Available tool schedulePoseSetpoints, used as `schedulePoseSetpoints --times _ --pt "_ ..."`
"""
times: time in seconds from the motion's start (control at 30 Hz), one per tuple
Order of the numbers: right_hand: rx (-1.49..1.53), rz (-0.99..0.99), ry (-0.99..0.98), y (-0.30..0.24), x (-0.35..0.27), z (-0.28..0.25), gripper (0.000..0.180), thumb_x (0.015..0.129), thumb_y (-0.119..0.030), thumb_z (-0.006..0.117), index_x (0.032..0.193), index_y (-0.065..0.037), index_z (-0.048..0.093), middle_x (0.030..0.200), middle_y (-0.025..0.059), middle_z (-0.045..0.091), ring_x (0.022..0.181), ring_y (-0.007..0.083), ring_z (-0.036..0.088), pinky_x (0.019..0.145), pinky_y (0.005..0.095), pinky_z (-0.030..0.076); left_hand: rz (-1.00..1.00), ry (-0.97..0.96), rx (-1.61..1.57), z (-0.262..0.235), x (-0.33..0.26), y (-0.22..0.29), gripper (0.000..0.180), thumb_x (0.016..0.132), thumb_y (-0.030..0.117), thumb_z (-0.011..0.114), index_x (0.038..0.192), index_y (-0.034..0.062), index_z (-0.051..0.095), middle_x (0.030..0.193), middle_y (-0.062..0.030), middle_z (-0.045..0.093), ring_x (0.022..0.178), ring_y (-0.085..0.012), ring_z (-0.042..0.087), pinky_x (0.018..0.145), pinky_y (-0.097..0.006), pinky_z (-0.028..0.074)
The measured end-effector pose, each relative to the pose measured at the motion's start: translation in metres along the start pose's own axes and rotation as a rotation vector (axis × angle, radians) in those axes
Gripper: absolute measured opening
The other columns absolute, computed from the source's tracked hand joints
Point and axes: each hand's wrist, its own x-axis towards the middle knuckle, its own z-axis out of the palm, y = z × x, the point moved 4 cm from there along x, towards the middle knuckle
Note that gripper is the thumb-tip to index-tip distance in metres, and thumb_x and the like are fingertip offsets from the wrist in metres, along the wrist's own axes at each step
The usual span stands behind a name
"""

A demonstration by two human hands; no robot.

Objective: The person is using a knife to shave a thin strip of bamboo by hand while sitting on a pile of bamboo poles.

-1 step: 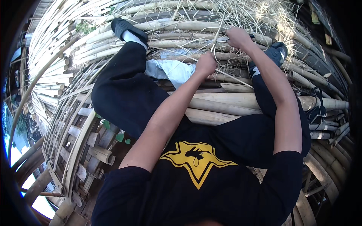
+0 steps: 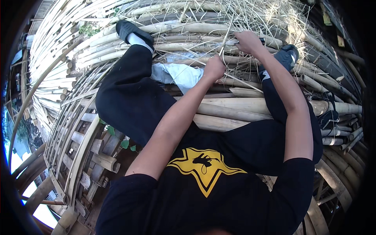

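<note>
Between my outstretched legs, my left hand [image 2: 214, 67] is closed around a thin bamboo strip [image 2: 224, 41], whose pale length rises past my fist. A little farther off and to the right, my right hand [image 2: 249, 42] grips a knife [image 2: 232, 42]. Its dark handle end pokes out on the right of the fist, and a short bit of blade points left toward the strip. Whether the blade touches the strip I cannot tell. A white cloth or sheet [image 2: 184, 76] lies just left of my left hand.
Bamboo poles [image 2: 231, 109] run crosswise beneath me and under my legs. Loose shavings [image 2: 270, 15] are heaped at the far right. On the left stands a slatted bamboo frame [image 2: 84, 145], with stacked poles [image 2: 55, 74] beyond. A dark strapped item [image 2: 329, 115] lies at right.
My right hand with the knife has shifted very slightly nearer to me. The left hand stays almost where it was, still on the strip.
</note>
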Motion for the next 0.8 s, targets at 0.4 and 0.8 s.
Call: schedulePoseSetpoints --times 0.4,0.8 --pt "-0.027 0.118 0.059 0.013 -0.046 0.016 0.049 0.088 -0.052 0.045 0.081 -0.004 0.055 0.063 0.0161 0.062 0.065 0.0305 0.065 0.055 0.0411 0.051 -0.048 -0.025 -0.177 0.001 -0.002 -0.001 0.039 0.093 0.029 0.043 0.094 -0.0054 0.061 0.090 -0.0304 0.061 0.091 -0.0459 0.057 0.082 -0.049 0.045" --pt "-0.344 -0.239 -0.192 0.011 0.046 -0.040 0.072 0.070 -0.073 0.051 0.064 -0.004 0.065 0.066 0.0130 0.064 0.068 0.0321 0.064 0.062 0.0391 0.052 0.053 -0.016 -0.101 -0.009 -0.006 0.004 0.028 0.087 0.019 0.051 0.092 -0.0055 0.061 0.091 -0.0314 0.060 0.094 -0.0457 0.056 0.083 -0.048 0.046"
